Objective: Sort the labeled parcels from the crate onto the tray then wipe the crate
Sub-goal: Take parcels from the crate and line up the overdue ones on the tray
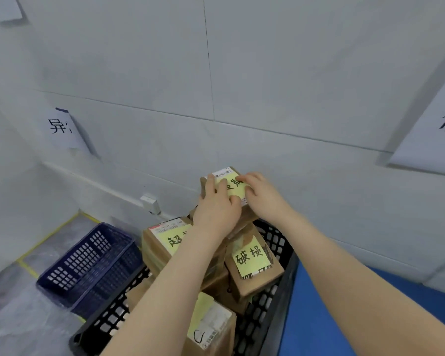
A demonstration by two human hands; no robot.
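Pale wall; hands (238, 199) grip parcel (229, 183); label (249, 256) "破损".

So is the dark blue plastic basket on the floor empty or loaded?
Empty, as far as visible: the dark blue plastic basket shows only bare lattice walls and floor inside.

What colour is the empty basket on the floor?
Dark blue, seen in the head view.
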